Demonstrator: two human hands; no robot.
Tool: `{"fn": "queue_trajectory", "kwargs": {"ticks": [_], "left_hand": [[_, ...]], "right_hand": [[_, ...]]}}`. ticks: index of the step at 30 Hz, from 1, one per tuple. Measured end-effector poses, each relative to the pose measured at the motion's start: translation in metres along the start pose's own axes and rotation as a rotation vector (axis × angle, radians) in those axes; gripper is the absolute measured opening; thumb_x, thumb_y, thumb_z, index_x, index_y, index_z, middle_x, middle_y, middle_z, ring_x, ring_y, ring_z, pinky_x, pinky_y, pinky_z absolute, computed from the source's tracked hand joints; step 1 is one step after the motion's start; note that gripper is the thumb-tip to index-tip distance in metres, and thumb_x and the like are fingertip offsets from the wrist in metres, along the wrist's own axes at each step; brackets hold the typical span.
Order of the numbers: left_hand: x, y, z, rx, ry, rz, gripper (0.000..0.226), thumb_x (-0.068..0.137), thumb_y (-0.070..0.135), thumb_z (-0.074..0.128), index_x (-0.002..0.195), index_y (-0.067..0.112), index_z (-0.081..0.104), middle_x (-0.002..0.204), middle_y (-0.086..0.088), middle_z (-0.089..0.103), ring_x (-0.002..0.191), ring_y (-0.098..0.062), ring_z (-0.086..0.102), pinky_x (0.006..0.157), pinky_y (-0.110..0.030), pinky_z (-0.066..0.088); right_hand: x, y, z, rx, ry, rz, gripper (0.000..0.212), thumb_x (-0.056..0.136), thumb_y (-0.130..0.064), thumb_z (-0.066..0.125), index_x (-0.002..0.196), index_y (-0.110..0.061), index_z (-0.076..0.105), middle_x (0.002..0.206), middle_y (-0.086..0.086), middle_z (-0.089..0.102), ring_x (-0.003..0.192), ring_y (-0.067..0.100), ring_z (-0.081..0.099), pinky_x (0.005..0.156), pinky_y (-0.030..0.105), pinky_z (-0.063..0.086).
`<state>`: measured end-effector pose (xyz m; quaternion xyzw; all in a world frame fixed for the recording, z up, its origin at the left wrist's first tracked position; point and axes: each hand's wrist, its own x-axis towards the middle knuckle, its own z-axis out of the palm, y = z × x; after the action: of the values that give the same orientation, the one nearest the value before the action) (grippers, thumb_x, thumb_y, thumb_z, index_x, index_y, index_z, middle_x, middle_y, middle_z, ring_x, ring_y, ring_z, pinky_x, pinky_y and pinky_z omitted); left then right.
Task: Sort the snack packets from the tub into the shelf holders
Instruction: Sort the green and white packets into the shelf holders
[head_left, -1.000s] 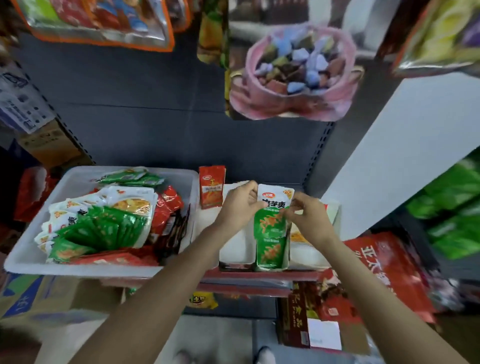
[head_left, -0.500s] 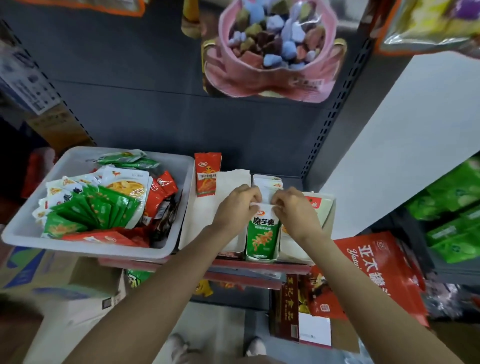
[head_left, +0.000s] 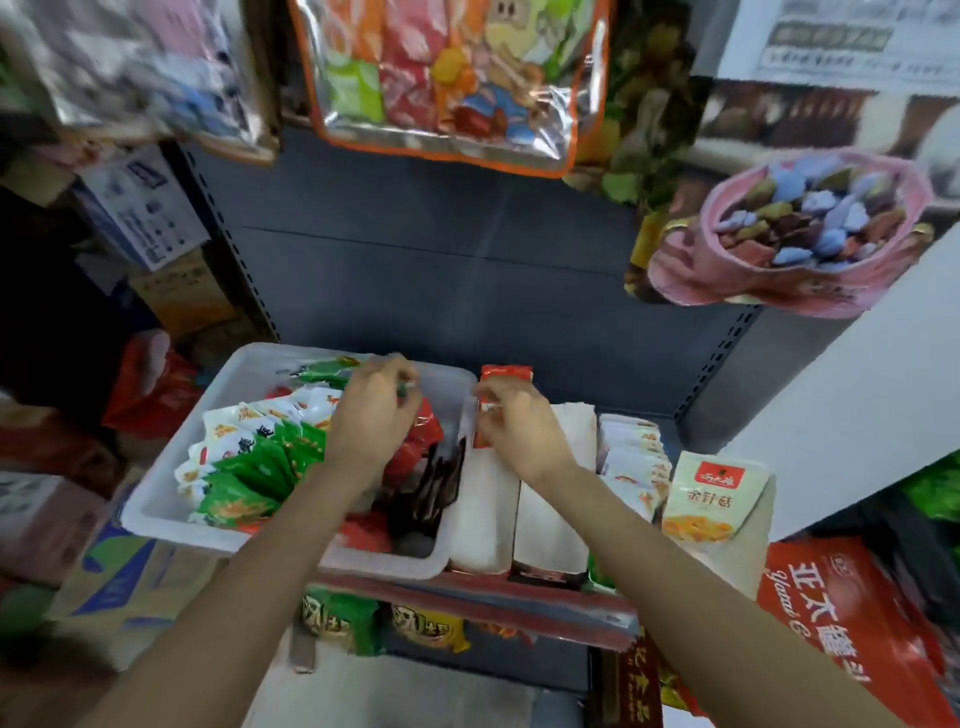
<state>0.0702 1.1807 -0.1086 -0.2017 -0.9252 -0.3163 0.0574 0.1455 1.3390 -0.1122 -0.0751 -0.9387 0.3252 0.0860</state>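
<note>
The white tub (head_left: 156, 514) stands on the shelf at the left, full of green, white and red snack packets (head_left: 249, 467). My left hand (head_left: 369, 415) is over the tub's far side, its curled fingertips pinching the edge of a green packet (head_left: 324, 370). My right hand (head_left: 519, 426) hovers over the leftmost white holder (head_left: 480, 519), fingers curled in front of a red packet (head_left: 506, 376) standing at its back; blur hides whether it holds it. A second holder (head_left: 550, 530) is beside it. The third holder carries a row of white-and-green packets (head_left: 631, 457).
A yellow-and-white packet (head_left: 711, 493) stands in the rightmost holder. Large snack bags (head_left: 447, 78) and a pink candy bag (head_left: 789, 234) hang overhead. A red bag (head_left: 841, 613) lies low right, and cardboard boxes (head_left: 119, 587) sit under the tub.
Both hands have left the white-and-green packet in the third holder and moved left: the left hand into the tub, the right hand to the leftmost holder. The camera has tilted up.
</note>
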Motion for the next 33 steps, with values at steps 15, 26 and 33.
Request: {"fn": "queue_trajectory", "kwargs": {"ticks": [15,26,33], "left_hand": [[0.052,-0.150,-0.046,0.161,-0.396,-0.201,0.067,0.074,0.032,0.057,0.138,0.017,0.043,0.136,-0.015,0.049,0.122,-0.034,0.046,0.096,-0.044,0.044],[0.046,-0.156,-0.046,0.003,-0.299,-0.326,0.064,0.086,0.020,0.063,0.142,0.011,0.034,0.148,-0.019,0.025,0.136,-0.033,0.029,0.111,-0.037,0.030],[0.025,-0.098,-0.051,-0.402,-0.042,-0.289,0.096,0.083,0.014,0.071,0.149,0.005,0.002,0.128,-0.009,0.056,0.117,-0.024,0.054,0.095,-0.031,0.043]], "right_hand": [[0.114,-0.091,0.124,-0.280,-0.357,0.046,0.061,0.092,-0.036,0.056,0.145,-0.018,0.031,0.141,0.014,0.044,0.126,0.031,0.044,0.102,0.035,0.036],[0.084,-0.096,0.105,-0.284,-0.157,-0.044,0.026,0.097,-0.020,0.045,0.109,-0.015,0.068,0.112,0.010,0.065,0.102,0.027,0.060,0.082,0.039,0.050],[0.045,-0.067,0.064,0.220,0.044,0.028,0.018,0.095,-0.013,0.052,0.103,-0.006,0.067,0.092,0.000,0.066,0.083,0.012,0.059,0.072,0.020,0.041]]}}
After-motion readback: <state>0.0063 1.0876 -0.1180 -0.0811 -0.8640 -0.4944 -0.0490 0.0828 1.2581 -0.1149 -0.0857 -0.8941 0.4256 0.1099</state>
